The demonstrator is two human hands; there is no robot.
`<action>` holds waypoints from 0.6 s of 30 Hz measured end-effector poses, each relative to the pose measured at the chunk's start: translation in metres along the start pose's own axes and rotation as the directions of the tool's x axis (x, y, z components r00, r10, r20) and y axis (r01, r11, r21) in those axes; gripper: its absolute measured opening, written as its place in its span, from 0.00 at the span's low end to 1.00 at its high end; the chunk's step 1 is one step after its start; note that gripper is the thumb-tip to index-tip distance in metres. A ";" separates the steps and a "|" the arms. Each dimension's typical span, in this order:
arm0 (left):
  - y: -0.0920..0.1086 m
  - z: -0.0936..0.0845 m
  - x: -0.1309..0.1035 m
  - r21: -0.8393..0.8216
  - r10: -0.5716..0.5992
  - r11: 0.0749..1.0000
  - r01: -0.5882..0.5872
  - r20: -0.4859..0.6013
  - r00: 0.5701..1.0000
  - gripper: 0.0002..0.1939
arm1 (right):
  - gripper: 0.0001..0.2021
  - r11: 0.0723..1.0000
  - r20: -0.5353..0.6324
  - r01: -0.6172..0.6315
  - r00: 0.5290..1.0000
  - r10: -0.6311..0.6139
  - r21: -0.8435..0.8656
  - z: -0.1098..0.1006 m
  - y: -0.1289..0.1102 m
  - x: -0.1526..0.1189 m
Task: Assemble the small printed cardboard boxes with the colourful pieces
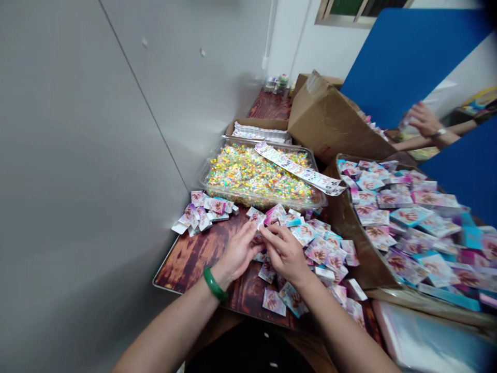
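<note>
My left hand (237,252), with a green bangle on the wrist, and my right hand (286,253) meet over the table's near part. Between their fingertips they hold a small printed box (258,219), mostly covered by the fingers; a white edge of it shows. More small boxes (319,250), in purple, blue and white with a hand picture, lie heaped around and under my right hand. Left of my hands is a smaller pile of such boxes (202,213). Just beyond stands a clear tray (267,201) full of little packets with bright coloured bits.
A printed strip (298,170) lies across the tray. Behind it is a carton of strips (261,132). An open carton of boxes (351,243) stands right, a tilted carton (330,122) behind. Plastic bags (423,336) lie near right. Past a blue panel (404,62) another person's hand (425,120) shows.
</note>
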State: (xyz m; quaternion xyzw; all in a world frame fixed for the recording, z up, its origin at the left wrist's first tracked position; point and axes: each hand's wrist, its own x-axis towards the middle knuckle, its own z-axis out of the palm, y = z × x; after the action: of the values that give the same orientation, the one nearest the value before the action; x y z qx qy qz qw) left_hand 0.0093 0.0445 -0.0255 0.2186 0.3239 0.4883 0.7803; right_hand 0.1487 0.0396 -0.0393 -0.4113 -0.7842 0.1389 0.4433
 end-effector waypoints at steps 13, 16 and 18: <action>0.028 -0.025 0.010 0.610 0.127 0.792 -0.025 -0.125 0.984 0.20 | 0.18 0.610 -0.144 -0.398 0.895 0.422 -0.685 -0.113 0.075 0.095; 0.028 -0.019 0.011 0.598 0.140 0.800 -0.058 -0.092 0.986 0.20 | 0.26 0.510 -0.028 -0.385 0.818 0.575 -0.769 -0.113 0.111 0.136; 0.030 -0.015 0.011 0.605 0.136 0.794 -0.061 -0.079 0.988 0.20 | 0.28 0.482 0.020 -0.388 0.763 0.646 -0.786 -0.108 0.131 0.155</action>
State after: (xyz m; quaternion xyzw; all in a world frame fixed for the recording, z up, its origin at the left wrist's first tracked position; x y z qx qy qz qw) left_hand -0.0163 0.0673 -0.0191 0.4418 0.4956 0.4124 0.6238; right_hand 0.2628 0.2244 0.0361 -0.7461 -0.6646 -0.0010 0.0408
